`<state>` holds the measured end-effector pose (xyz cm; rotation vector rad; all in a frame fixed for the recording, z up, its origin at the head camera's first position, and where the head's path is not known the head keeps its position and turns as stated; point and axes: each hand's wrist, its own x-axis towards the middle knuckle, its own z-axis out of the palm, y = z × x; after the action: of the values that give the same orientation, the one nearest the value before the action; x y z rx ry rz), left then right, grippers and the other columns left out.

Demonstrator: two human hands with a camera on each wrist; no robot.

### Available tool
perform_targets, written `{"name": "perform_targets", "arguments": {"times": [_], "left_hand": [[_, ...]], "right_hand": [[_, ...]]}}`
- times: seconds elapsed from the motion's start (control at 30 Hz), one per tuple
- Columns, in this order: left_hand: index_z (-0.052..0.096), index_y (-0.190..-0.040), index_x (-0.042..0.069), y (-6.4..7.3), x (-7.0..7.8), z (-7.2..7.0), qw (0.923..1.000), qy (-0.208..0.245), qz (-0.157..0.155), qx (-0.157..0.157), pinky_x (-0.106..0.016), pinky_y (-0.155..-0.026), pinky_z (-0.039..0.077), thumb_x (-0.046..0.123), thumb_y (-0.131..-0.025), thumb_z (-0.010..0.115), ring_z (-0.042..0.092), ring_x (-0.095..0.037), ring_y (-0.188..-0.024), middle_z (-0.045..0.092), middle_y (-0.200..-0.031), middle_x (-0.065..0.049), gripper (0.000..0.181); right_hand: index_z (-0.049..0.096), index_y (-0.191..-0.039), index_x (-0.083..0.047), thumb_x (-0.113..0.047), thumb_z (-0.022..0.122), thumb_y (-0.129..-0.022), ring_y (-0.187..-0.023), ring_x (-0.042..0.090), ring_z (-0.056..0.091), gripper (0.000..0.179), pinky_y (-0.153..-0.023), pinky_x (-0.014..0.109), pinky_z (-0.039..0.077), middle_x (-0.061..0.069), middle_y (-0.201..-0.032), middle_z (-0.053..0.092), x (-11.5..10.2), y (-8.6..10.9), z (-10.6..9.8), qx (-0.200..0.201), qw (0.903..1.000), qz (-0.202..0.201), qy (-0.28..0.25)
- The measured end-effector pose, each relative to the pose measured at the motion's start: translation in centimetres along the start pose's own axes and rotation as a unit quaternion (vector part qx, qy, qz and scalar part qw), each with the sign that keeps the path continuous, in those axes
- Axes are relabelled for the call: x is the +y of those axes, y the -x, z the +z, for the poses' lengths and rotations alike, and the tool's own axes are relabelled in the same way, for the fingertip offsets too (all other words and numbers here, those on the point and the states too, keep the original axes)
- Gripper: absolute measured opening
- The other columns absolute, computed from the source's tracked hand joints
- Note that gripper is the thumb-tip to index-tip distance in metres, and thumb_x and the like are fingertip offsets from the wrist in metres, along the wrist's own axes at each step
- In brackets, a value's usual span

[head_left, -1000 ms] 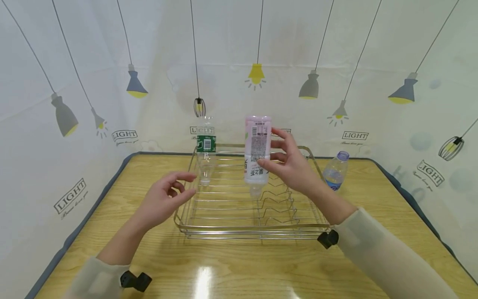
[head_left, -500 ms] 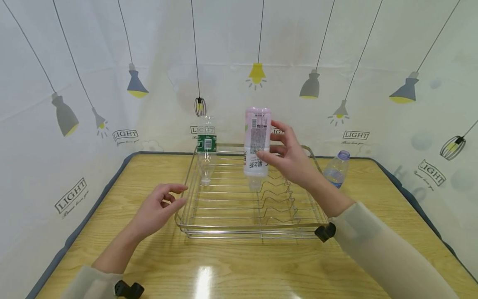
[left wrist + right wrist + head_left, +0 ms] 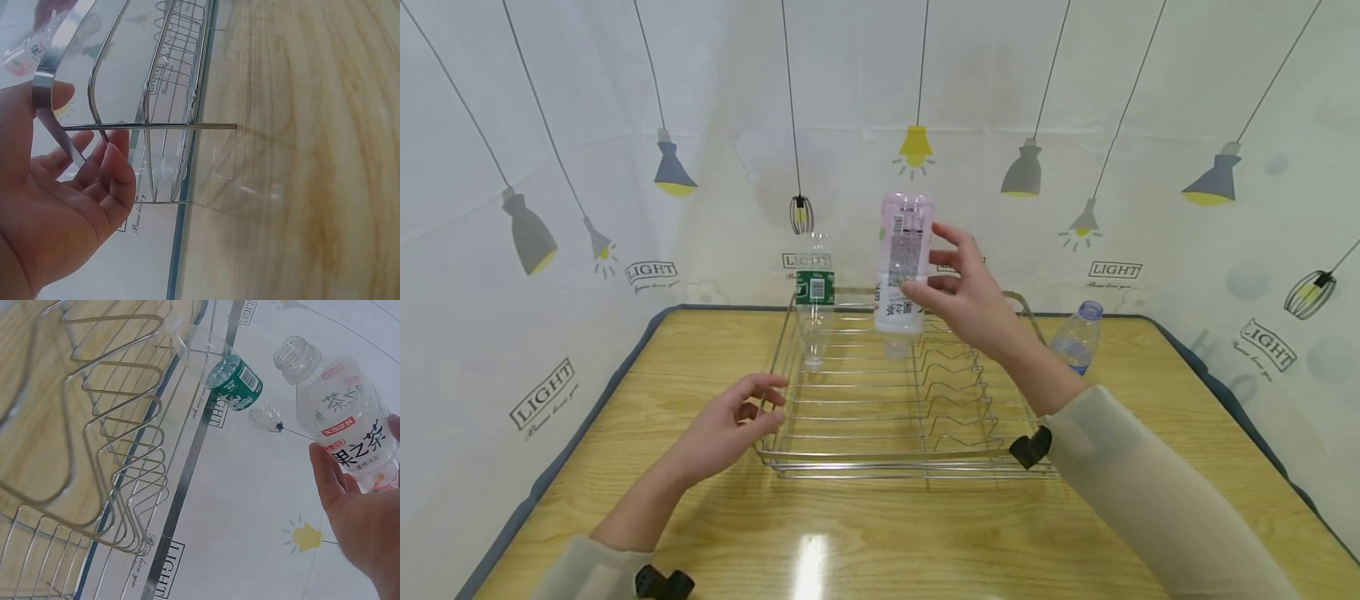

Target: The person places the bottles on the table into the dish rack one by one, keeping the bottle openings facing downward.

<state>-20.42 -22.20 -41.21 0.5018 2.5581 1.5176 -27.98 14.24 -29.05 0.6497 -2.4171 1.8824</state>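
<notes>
My right hand (image 3: 966, 287) holds a pink-and-white labelled plastic bottle (image 3: 902, 258) upside down above the rack, thumb on the near side and fingers at its right side. Its capless mouth shows in the right wrist view, where the bottle (image 3: 340, 412) looks see-through. On the left stands a clear bottle with a green label (image 3: 815, 287), neck down in the wire dish rack (image 3: 880, 456). My left hand (image 3: 722, 429) is at the rack's left front rim, fingers loosely bent; in the left wrist view the rim band (image 3: 44, 87) overlaps these fingers (image 3: 119, 175).
To the right of the rack, a clear bottle with a blue label (image 3: 1075, 342) stands upright and capless on the wooden table (image 3: 880, 533). Wavy wire dividers (image 3: 958, 387) fill the rack's right half. A lamp-printed cloth (image 3: 880, 83) surrounds the table.
My right hand has raised the upside-down bottle and shifted it slightly left. The left hand dipped toward the near left, then came back a little right. Rack and other bottles stay put.
</notes>
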Motion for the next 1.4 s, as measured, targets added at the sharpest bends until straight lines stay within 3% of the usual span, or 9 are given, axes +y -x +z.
{"name": "perform_targets", "arguments": {"times": [0.2, 0.4, 1.03, 1.4], "left_hand": [[0.053, -0.154, 0.010, -0.1, 0.1, 0.1, 0.9994, 0.028, -0.012, -0.019, -0.031, -0.072, 0.056, 0.018, -0.109, 0.066, 0.071, -0.030, -0.099, 0.060, -0.138, -0.025, 0.047], [0.052, -0.154, 0.007, -0.2, -0.1, -0.1, 0.9985, 0.049, 0.000, -0.026, -0.032, -0.078, 0.061, 0.015, -0.110, 0.065, 0.073, -0.035, -0.101, 0.060, -0.135, -0.025, 0.047], [0.052, -0.153, 0.003, -0.1, -0.2, 0.0, 0.9966, 0.078, 0.009, -0.025, -0.030, -0.078, 0.061, 0.013, -0.108, 0.066, 0.071, -0.021, -0.097, 0.061, -0.129, -0.024, 0.048], [0.053, -0.152, 0.003, -0.2, -0.4, 0.1, 0.9969, 0.076, 0.009, -0.018, -0.033, -0.083, 0.064, 0.012, -0.107, 0.067, 0.073, -0.027, -0.101, 0.063, -0.128, -0.025, 0.048]], "right_hand": [[0.017, -0.174, -0.030, -0.022, 0.078, -0.103, -0.131, 0.031, 0.067, 0.093, -0.108, 0.048, 0.061, 0.011, -0.160, 0.049, -0.7, -0.9, 0.8, 0.007, 0.9999, -0.005, -0.005], [0.018, -0.173, -0.030, -0.023, 0.078, -0.104, -0.128, 0.032, 0.068, 0.092, -0.106, 0.046, 0.062, 0.011, -0.157, 0.049, -0.7, -2.1, 1.6, 0.011, 0.9996, -0.019, -0.014], [0.023, -0.172, -0.030, -0.024, 0.079, -0.103, -0.128, 0.032, 0.068, 0.089, -0.102, 0.045, 0.065, 0.012, -0.155, 0.051, 1.6, -6.3, 5.0, 0.066, 0.9958, -0.006, -0.064], [0.023, -0.171, -0.031, -0.023, 0.080, -0.102, -0.128, 0.032, 0.067, 0.090, -0.102, 0.044, 0.065, 0.012, -0.156, 0.050, 2.8, -7.9, 6.7, 0.077, 0.9937, 0.005, -0.082]]}}
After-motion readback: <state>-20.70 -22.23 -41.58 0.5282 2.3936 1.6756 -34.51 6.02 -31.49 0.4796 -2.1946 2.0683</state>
